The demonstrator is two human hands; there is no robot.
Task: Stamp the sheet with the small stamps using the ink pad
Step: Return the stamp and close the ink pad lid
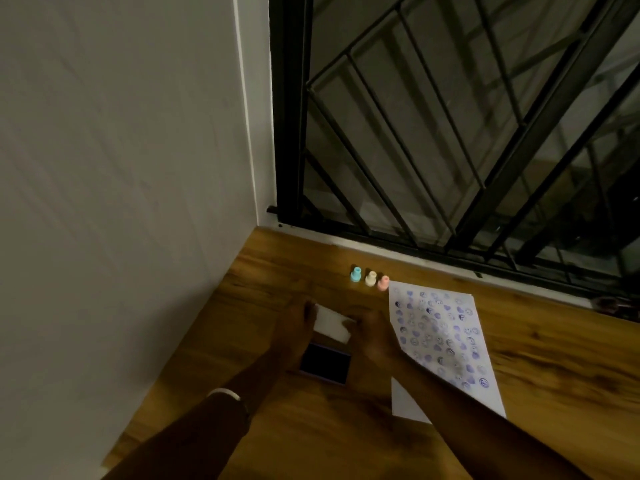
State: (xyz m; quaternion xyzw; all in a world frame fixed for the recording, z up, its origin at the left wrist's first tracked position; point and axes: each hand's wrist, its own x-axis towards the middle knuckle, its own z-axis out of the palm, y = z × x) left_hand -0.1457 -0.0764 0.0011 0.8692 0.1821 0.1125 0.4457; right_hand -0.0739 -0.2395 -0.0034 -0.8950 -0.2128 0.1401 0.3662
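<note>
The open ink pad (325, 363) lies on the wooden surface, its dark blue pad facing up. Its white lid (331, 326) is raised at the far side, held between both hands. My left hand (296, 322) grips the lid's left end and my right hand (372, 336) grips its right end. To the right lies the white sheet (446, 344), covered with several purple-blue stamp marks. Three small stamps stand in a row beyond the hands: a blue stamp (355, 273), a cream stamp (371, 277) and a pink stamp (383, 282).
A white wall (121, 168) rises on the left. A black metal window grille (450, 133) stands behind the wooden surface (536, 358). A white band sits on my left wrist (224, 394).
</note>
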